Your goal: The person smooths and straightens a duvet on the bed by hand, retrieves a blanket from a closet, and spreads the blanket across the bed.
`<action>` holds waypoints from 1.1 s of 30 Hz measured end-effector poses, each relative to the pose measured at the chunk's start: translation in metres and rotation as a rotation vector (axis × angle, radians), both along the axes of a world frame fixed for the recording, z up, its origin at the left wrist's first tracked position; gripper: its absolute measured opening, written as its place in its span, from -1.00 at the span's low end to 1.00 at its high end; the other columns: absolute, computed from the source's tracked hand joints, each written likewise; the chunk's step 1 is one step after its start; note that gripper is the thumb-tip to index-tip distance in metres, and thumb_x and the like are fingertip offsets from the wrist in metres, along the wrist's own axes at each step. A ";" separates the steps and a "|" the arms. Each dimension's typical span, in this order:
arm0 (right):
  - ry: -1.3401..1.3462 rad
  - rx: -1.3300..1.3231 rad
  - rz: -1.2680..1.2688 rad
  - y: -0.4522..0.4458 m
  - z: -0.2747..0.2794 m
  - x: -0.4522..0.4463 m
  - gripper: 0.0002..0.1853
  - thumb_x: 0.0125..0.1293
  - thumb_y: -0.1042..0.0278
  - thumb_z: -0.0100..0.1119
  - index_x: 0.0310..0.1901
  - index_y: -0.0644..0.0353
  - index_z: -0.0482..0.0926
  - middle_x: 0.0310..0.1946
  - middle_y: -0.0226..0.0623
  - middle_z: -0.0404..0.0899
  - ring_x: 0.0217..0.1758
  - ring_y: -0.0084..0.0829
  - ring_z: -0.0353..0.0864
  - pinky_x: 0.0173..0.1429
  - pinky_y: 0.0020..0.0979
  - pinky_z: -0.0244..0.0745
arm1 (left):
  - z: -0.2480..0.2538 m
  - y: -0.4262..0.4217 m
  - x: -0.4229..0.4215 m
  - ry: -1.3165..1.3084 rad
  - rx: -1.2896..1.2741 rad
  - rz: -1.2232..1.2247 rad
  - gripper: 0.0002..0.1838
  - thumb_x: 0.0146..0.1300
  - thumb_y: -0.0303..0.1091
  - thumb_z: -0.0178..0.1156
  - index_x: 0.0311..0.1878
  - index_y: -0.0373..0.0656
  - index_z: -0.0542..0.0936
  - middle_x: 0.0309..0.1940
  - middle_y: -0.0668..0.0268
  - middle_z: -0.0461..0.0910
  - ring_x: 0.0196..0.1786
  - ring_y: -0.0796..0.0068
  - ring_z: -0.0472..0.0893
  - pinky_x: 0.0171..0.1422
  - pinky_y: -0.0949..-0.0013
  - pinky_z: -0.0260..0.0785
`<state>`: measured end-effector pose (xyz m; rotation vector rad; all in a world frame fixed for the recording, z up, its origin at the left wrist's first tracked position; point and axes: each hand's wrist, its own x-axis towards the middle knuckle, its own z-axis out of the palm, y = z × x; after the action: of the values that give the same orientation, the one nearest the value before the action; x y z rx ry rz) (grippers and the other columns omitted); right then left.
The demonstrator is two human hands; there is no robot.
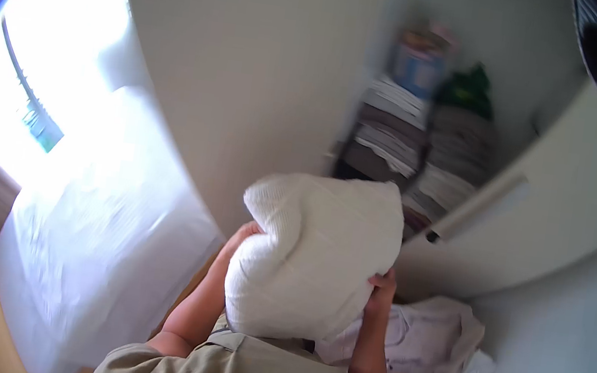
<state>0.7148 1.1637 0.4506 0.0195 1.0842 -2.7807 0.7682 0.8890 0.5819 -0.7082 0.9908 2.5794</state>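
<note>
A thick white folded cloth (319, 257) with a ribbed texture is held up in front of my body. My left hand (248, 234) grips its left edge, where the cloth creases inward; part of the fingers is hidden behind it. On the opposite edge, lower down, my right hand (381, 284) is closed on the cloth. Beyond it, stacks of folded grey and white textiles (387, 142) stand in an open cupboard.
A cupboard door (536, 210) with a long handle stands open at the right. Pale crumpled cloths (429, 339) lie below it. White sheeting (96, 235) covers something by the bright window at the left. A green item (469, 92) tops one stack.
</note>
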 end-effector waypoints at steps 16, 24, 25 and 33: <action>0.975 1.316 -1.100 -0.369 0.228 -0.010 -0.13 -0.06 0.55 0.15 0.30 0.26 -0.09 0.25 0.03 0.08 0.28 -0.05 0.17 0.30 -0.25 0.16 | 0.040 -0.262 0.277 0.536 -0.115 0.931 -0.60 0.09 -0.17 0.07 -0.08 -0.24 0.45 -0.29 0.14 0.56 -0.30 0.27 0.58 -0.22 0.22 0.48; 0.623 1.277 -1.092 -0.262 0.170 -0.028 -0.39 0.09 0.49 0.08 0.21 0.34 0.16 -0.04 0.11 0.44 -0.05 -0.11 0.54 -0.10 -0.22 0.52 | 0.052 -0.329 0.309 0.549 -0.011 0.826 -0.54 0.17 -0.06 0.02 -0.01 -0.23 0.42 -0.25 0.15 0.53 -0.24 0.28 0.57 -0.19 0.24 0.49; 0.645 1.179 -1.228 -0.242 0.160 -0.030 -0.42 0.11 0.54 0.09 0.21 0.34 0.18 -0.07 0.07 0.47 -0.03 -0.14 0.53 -0.05 -0.27 0.50 | 0.046 -0.335 0.310 0.550 -0.004 0.838 -0.54 0.17 -0.06 0.02 -0.01 -0.23 0.42 -0.25 0.16 0.53 -0.24 0.29 0.57 -0.19 0.24 0.49; 0.192 1.176 -1.692 -0.110 0.126 -0.005 -0.44 0.08 0.23 0.22 0.08 0.36 0.35 -0.05 0.01 0.46 -0.06 -0.17 0.53 -0.01 -0.31 0.45 | -0.040 -0.406 0.291 0.527 -0.017 0.904 -0.55 0.13 -0.10 0.07 0.01 -0.20 0.42 -0.26 0.17 0.54 -0.26 0.31 0.57 -0.20 0.27 0.48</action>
<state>0.7101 1.0538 0.5767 1.3216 3.8073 -2.0981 1.0593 0.4825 0.5414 -0.5654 0.9683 3.6899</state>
